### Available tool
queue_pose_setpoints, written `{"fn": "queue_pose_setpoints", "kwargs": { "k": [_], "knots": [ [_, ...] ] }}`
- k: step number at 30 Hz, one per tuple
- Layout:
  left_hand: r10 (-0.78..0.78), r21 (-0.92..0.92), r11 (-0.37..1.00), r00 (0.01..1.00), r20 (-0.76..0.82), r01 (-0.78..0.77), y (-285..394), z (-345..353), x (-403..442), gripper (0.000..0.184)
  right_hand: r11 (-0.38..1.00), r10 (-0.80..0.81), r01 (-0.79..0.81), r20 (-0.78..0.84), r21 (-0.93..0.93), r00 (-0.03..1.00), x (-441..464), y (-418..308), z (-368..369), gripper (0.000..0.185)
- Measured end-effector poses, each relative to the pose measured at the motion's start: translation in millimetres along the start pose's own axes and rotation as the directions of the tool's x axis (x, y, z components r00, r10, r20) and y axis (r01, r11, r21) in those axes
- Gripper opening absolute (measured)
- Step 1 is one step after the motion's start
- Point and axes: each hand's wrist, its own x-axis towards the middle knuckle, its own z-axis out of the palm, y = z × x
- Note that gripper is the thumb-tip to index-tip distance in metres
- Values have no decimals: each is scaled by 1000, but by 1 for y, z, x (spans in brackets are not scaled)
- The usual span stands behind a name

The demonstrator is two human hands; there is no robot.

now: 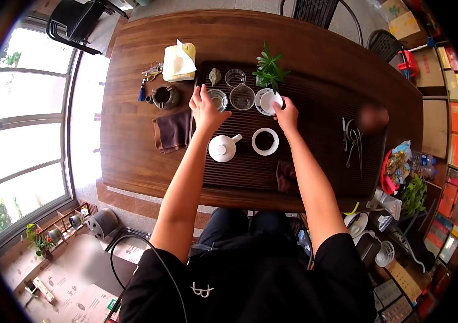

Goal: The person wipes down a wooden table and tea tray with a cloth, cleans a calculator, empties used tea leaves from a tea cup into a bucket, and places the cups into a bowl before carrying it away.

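Note:
My right hand pinches the rim of a small white cup, tilted over a blue-patterned white dish. My left hand is open, fingers spread, beside a glass cup; whether it touches the glass I cannot tell. Between the hands stands a glass pitcher, with another glass vessel just behind it. Nearer to me on the slatted tea tray are a lidded white teapot and a white bowl with dark contents.
A potted plant and a small stone stand at the tray's back. To the left lie a tissue pack, an ashtray and a folded brown cloth. Metal tools lie right; a dark cloth is near my right forearm.

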Motion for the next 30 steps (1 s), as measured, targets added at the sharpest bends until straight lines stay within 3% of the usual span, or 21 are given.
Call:
{"fn": "queue_pose_setpoints", "kwargs": {
  "k": [2,8,10,14,16,18,22,30],
  "knots": [
    [17,96,995,998,57,-22,-10,12,9,122,999,-41,41,-9,30,999,-3,-2,-2,34],
    [87,35,995,994,66,-89,-23,23,15,107,995,98,-100,101,8,990,-8,-12,-10,36],
    [124,-136,981,984,-127,-141,-25,18,10,97,992,121,-124,96,32,988,-8,-11,-9,36],
    [82,-468,870,982,-170,-154,3,-20,-1,95,987,129,-136,91,82,987,-7,-8,-5,36],
    [234,-494,811,948,-218,-314,27,-30,-5,92,980,142,-153,92,125,986,-7,-4,-3,35],
    [398,-254,867,902,-164,-429,48,-30,-5,92,971,156,-169,85,170,984,-9,1,-1,34],
    [434,-98,891,895,-106,-444,63,0,-2,88,955,161,-170,57,244,985,-14,7,-4,32],
    [352,-171,922,936,-3,-347,60,19,0,94,898,241,-197,-66,394,968,-44,11,-33,31]
  ]
}}
